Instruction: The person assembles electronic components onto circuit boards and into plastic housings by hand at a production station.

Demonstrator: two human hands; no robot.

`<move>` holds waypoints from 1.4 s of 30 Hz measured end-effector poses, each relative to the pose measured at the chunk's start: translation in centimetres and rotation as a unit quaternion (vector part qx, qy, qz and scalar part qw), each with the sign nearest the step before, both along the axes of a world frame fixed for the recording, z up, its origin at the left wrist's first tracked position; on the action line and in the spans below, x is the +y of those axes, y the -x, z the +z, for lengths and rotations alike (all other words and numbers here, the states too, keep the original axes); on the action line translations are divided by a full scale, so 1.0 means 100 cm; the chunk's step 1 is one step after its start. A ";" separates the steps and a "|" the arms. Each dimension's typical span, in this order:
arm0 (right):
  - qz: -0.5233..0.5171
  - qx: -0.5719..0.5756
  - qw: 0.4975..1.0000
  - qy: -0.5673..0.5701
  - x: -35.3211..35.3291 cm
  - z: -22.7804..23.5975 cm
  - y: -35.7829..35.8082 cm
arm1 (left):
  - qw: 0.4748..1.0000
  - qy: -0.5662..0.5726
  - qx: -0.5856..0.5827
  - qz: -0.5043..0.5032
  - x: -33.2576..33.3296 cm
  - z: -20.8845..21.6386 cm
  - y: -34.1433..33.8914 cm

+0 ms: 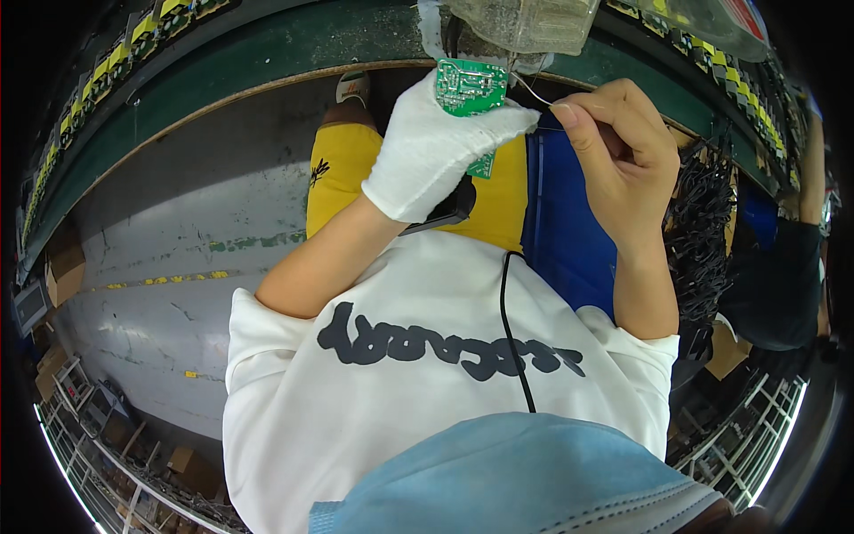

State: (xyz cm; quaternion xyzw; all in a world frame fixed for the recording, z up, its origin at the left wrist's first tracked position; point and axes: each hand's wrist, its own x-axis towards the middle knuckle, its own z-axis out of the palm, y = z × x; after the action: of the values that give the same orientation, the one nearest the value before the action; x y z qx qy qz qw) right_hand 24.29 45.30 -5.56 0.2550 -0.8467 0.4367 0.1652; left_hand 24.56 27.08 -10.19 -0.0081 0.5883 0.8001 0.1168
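Note:
In the white-gloved fingers of my left hand [422, 147] is a green circuit board [471, 86], its soldered side facing up, at the bench edge. Part of another green board [482, 165] shows below the glove; whether the hand holds it too, I cannot tell. My bare right hand [627, 151] is closed in a pinch on a thin silvery wire [536, 94], which looks like solder wire. From the thumb and forefinger the wire runs up and left, its far end close to the board's right edge. Whether it touches the board is too small to make out.
A cloudy plastic container [529, 22] stands on the green bench [329, 44] just beyond the board. Black cables [703, 222] hang in a thick bundle at right, beside a blue surface [569, 214]. Boards with yellow parts [116, 58] line both sides. Another person [774, 276] is at far right.

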 end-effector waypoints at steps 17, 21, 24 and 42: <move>-0.011 -0.003 1.000 0.008 -0.007 -0.003 0.005 | 1.000 -0.002 0.014 0.008 0.004 0.002 0.000; -0.020 -0.001 1.000 0.003 -0.007 -0.005 0.004 | 1.000 0.015 0.014 0.005 0.004 0.005 -0.002; -0.025 -0.020 0.998 0.049 -0.007 -0.007 0.005 | 1.000 0.019 0.019 0.009 0.003 0.002 -0.002; -0.016 0.032 0.999 0.012 -0.002 -0.005 0.006 | 0.996 0.054 0.066 0.016 0.004 0.003 0.006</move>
State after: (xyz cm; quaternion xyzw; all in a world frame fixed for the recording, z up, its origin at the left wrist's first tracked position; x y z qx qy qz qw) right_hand 23.68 45.09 -6.02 0.2534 -0.8397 0.4357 0.2020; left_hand 23.97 27.47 -9.86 0.0290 0.6367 0.7679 0.0639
